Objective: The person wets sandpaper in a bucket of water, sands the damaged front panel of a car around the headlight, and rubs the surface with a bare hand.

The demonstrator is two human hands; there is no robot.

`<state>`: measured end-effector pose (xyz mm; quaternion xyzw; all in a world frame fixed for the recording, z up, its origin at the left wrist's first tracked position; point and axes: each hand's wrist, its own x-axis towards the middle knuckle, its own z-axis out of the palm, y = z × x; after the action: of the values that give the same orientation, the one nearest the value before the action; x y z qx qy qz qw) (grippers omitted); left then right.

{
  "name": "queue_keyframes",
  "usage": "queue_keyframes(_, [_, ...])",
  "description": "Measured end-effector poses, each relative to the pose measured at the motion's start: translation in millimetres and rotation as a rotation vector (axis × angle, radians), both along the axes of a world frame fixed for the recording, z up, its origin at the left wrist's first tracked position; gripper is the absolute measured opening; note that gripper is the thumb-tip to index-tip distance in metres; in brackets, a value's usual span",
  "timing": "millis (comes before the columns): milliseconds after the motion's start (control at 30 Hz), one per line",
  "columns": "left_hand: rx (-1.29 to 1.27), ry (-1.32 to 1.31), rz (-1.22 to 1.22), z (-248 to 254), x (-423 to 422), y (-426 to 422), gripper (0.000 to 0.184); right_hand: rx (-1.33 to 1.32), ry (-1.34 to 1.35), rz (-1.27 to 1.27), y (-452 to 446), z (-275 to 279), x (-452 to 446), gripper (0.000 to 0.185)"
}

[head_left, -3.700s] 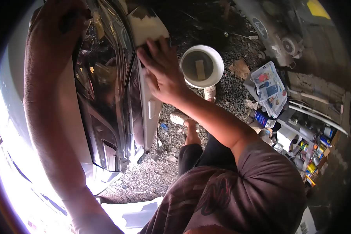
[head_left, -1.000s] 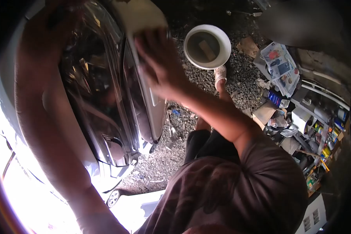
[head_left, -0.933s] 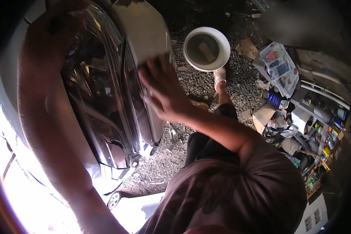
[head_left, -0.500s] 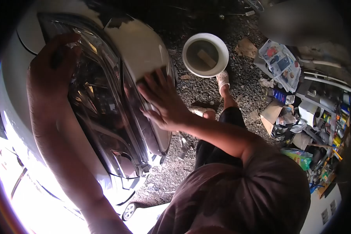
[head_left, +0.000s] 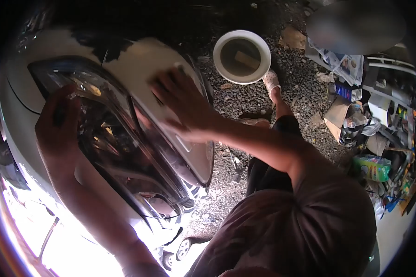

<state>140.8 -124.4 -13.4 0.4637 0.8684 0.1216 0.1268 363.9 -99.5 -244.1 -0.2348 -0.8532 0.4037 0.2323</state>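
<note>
My left hand (head_left: 59, 122) is bent over the outer edge of a car's headlight (head_left: 113, 138), its fingers curled together. A small shiny bit shows at the fingertips, too small to name. A dark patch marks the back of this hand. My right hand (head_left: 185, 104), partly smeared by motion, lies with fingers stretched across the pale car panel (head_left: 136, 64) beside the headlight. Something dark shows under its fingertips; I cannot tell whether it is a thin pad or shadow. Blackish patches spread over the panel's far end.
A white bucket (head_left: 241, 79) of murky water with a pale block (head_left: 247, 61) in it stands on gravel (head_left: 235, 101), near a foot in a clog (head_left: 272, 85). Newspapers (head_left: 346, 67), an open cardboard box (head_left: 336, 115), a green pack (head_left: 372, 167) and jumbled tools lie at right.
The whole view has shifted, so the car sits lower. My right hand has slid over the panel toward its far end, away from me. My left hand stays at the headlight's edge.
</note>
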Motion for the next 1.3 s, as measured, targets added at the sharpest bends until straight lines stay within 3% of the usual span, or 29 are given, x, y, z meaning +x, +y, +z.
queue_keyframes(133, [-0.046,-0.033,-0.001,-1,0,2,0.029,-0.045,0.108,-0.068,68,1,-76,0.092])
queue_keyframes(200, [0.037,-0.076,0.177,-3,6,4,0.029,-0.048,0.039,-0.023,46,5,-37,0.09])
queue_keyframes(333, [-0.028,-0.073,0.097,0,-7,-1,0.03,-0.147,0.032,0.069,-27,-12,31,0.092])
queue_keyframes(433, [-0.06,-0.016,-0.004,-1,-5,0,0.03,-0.16,0.083,-0.007,28,-12,-22,0.093])
queue_keyframes(533, [-0.056,-0.074,0.119,0,-2,2,0.03,-0.175,0.177,-0.074,62,-16,-49,0.094])
queue_keyframes(600, [-0.032,-0.03,0.071,-1,-5,0,0.03,-0.155,0.204,-0.084,48,-14,-32,0.091])
queue_keyframes(667, [-0.036,-0.033,0.077,-1,-2,2,0.031,-0.077,0.067,-0.108,-2,-11,17,0.085])
queue_keyframes(800, [-0.074,-0.071,0.069,2,-8,-3,0.031,-0.032,0.029,-0.116,13,-14,-15,0.084])
queue_keyframes(900, [-0.04,-0.052,0.049,1,-4,0,0.031,-0.059,0.242,-0.18,66,-11,-67,0.088])
queue_keyframes(967, [-0.01,-0.091,0.061,-3,-6,-5,0.031,-0.176,0.089,-0.014,67,1,-52,0.093])
queue_keyframes(1067, [0.026,-0.106,0.042,-1,-4,-2,0.031,-0.039,0.035,0.106,-18,-6,19,0.094])
queue_keyframes(1200, [-0.035,-0.085,0.008,1,3,-1,0.03,0.033,0.04,0.026,29,6,-24,0.086])
queue_keyframes(1300, [-0.022,-0.097,-0.012,2,1,1,0.03,0.013,0.185,-0.049,68,0,-81,0.087])
